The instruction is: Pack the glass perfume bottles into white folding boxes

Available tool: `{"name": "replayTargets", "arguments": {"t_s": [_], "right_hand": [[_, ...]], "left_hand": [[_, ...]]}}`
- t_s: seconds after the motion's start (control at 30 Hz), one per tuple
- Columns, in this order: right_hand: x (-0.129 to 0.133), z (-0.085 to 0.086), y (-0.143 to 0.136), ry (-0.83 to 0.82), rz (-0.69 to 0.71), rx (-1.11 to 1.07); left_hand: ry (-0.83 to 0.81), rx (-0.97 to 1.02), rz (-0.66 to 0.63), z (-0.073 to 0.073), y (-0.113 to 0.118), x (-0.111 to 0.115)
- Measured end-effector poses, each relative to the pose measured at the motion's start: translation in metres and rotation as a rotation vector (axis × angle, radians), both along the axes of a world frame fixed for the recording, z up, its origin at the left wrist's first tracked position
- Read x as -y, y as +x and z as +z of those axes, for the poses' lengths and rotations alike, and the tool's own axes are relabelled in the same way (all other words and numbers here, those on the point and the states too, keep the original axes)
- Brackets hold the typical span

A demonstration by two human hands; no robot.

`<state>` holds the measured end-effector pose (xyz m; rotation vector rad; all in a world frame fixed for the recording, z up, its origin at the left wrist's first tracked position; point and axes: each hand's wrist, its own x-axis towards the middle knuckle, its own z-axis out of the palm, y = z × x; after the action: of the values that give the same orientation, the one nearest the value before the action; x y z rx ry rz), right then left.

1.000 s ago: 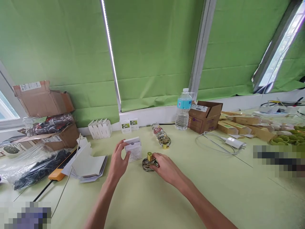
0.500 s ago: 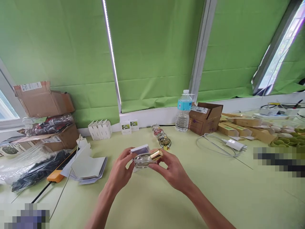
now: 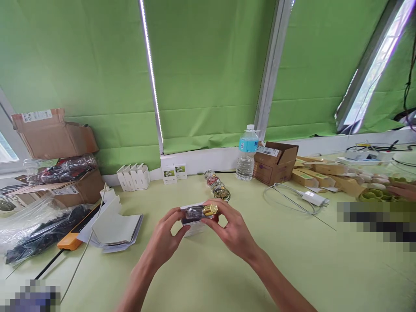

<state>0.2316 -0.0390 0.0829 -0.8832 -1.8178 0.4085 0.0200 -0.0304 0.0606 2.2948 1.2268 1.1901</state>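
Note:
A clear glass bottle with a gold cap [image 3: 210, 210] lies sideways between my hands, over the dark opening of a small white box [image 3: 195, 229]. My right hand [image 3: 232, 227] pinches the bottle at its cap end. On the other side, my left hand [image 3: 167, 232] grips the box at its left edge, thumb in front; whether it also touches the bottle I cannot tell. Just beyond my hands, a row of small round shiny pieces [image 3: 221, 191] runs back along the table.
Upright white boxes [image 3: 134, 177] and two picture cards [image 3: 169, 174] stand at the back. Folded white card [image 3: 117, 225] lies left. A water bottle [image 3: 247, 156], a cardboard box [image 3: 274, 164] and a white charger [image 3: 313, 198] are to the right. Another person's hand [image 3: 403, 190] shows far right.
The bottle has moved back and lined up with the box opening, and the box has turned with its dark opening towards me. The view has shifted slightly. A person's hand has appeared far right.

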Motion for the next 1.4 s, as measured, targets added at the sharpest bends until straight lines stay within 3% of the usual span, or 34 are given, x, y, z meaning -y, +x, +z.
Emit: {"name": "replayTargets", "arguments": {"t_s": [0.17, 0.47, 1.07, 1.27, 1.4], "right_hand": [[0.0, 0.001, 0.001, 0.006, 0.018, 0.136], [0.005, 0.006, 0.001, 0.036, 0.037, 0.319], [0.001, -0.008, -0.004, 0.146, -0.092, 0.265], [-0.003, -0.012, -0.007, 0.359, -0.099, 0.265], [-0.003, -0.013, -0.009, 0.412, -0.131, 0.267]], "left_hand": [[-0.096, 0.031, 0.036, -0.003, 0.001, 0.002], [-0.068, 0.025, 0.005, -0.009, 0.006, 0.003], [-0.033, -0.002, -0.031, -0.004, 0.01, 0.008], [0.006, -0.005, -0.012, -0.004, 0.011, 0.009], [-0.014, -0.009, -0.026, -0.005, 0.011, 0.008]]}}
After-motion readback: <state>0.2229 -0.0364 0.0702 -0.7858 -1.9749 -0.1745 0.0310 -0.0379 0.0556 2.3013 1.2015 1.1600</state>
